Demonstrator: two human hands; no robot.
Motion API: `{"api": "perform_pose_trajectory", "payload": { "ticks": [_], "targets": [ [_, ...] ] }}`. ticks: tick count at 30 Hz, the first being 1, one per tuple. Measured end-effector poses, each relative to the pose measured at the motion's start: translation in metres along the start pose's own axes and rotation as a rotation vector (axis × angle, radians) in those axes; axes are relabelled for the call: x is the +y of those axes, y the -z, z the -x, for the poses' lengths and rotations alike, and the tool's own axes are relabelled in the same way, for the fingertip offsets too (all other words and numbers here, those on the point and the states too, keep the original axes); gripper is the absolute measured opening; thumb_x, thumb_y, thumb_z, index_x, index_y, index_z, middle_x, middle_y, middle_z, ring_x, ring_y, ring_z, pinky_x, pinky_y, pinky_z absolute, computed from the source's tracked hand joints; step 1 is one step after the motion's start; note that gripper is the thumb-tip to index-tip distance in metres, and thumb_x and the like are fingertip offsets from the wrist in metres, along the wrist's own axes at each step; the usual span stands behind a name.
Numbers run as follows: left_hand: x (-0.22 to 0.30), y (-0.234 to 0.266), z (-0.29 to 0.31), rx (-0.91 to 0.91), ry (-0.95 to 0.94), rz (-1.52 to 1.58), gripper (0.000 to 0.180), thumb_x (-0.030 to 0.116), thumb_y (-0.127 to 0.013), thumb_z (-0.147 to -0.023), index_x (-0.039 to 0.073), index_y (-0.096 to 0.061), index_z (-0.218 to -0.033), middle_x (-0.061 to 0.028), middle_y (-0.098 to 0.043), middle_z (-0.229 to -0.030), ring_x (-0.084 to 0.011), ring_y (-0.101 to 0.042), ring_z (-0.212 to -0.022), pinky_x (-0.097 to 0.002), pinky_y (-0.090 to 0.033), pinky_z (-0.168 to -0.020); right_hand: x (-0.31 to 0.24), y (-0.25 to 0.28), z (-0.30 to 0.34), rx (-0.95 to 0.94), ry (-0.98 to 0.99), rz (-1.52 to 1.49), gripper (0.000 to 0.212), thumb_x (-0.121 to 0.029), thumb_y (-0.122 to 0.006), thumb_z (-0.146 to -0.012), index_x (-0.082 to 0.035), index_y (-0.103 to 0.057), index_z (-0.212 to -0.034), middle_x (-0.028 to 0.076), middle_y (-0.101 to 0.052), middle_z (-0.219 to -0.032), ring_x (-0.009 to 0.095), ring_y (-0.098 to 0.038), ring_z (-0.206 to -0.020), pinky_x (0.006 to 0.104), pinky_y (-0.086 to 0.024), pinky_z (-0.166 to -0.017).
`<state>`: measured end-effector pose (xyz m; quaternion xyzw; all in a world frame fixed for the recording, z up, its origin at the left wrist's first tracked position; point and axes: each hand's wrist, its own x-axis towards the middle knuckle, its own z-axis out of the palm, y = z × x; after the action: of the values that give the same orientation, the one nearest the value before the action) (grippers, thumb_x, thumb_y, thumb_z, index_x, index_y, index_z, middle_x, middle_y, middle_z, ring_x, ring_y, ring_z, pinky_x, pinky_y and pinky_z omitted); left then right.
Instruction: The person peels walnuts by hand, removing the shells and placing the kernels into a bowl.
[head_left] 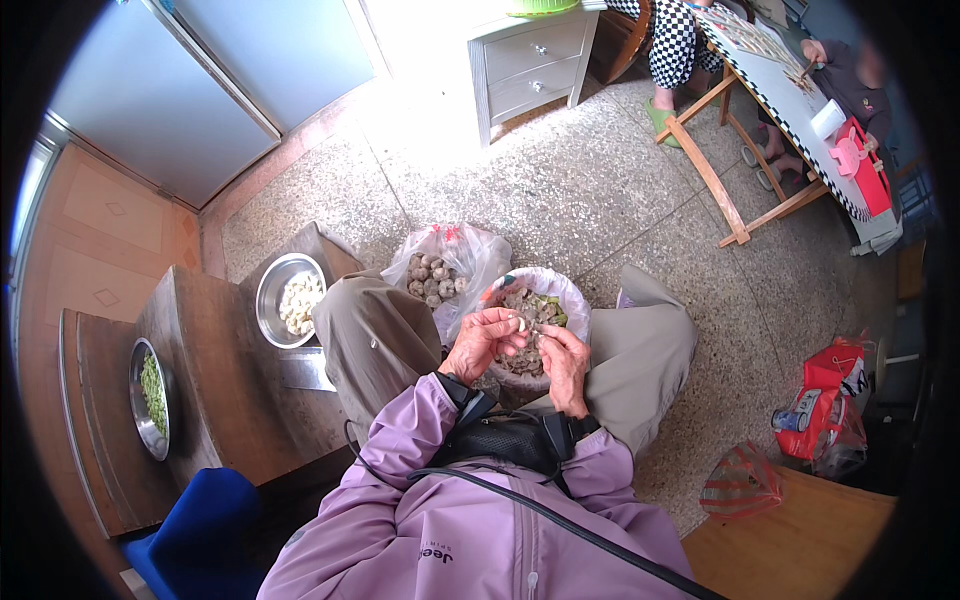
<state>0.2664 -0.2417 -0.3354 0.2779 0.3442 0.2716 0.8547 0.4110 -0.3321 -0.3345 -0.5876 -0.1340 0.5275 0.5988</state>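
My left hand (484,342) pinches a small pale garlic clove (521,324) between thumb and fingertips. Close beside it, my right hand (566,368) has its fingertips pressed together near the clove; whatever they grip is too small to make out. Both hands are over a bin lined with a white plastic bag (572,297), which stands between my knees with dry skins (513,359) and some green scraps inside. Just left of the bin, a clear plastic bag (487,254) holds several whole garlic bulbs (436,279). Peeled cloves (299,302) lie in a steel bowl (268,321) to my left.
Farther left, another steel bowl (157,446) holds chopped green pieces. A flat metal blade (307,369) lies by my left knee. Ahead stands a white drawer cabinet (530,70). Two people sit at a table (790,120) at far right. Red bags (822,400) are at right.
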Motion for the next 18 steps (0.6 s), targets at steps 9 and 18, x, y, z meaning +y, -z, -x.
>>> {"api": "perform_pose_trajectory", "payload": {
  "ticks": [9,18],
  "targets": [
    [-0.003,0.0,0.0,0.011,-0.007,-0.087,0.014,0.011,-0.064,-0.091,0.001,-0.066,-0.101,-0.0056,-0.069,-0.081,-0.0117,-0.064,-0.063,-0.0225,-0.053,-0.056,-0.006,-0.004,0.003,-0.067,0.016,0.008,0.013,-0.01,-0.067,-0.086,0.0,-0.069,-0.095,-0.005,-0.055,-0.067,0.0,-0.04,-0.05,0.0161,-0.026,-0.043],
    [-0.004,-0.005,0.001,0.033,0.016,-0.202,0.013,0.01,-0.062,-0.091,-0.001,-0.066,-0.096,-0.0069,-0.069,-0.078,-0.0129,-0.064,-0.06,-0.024,-0.053,-0.055,0.009,0.001,-0.005,-0.03,0.127,0.115,0.004,-0.004,-0.064,-0.083,0.0,-0.066,-0.084,-0.006,-0.055,-0.066,0.001,-0.041,-0.053,0.0177,-0.028,-0.046]
  ]
}}
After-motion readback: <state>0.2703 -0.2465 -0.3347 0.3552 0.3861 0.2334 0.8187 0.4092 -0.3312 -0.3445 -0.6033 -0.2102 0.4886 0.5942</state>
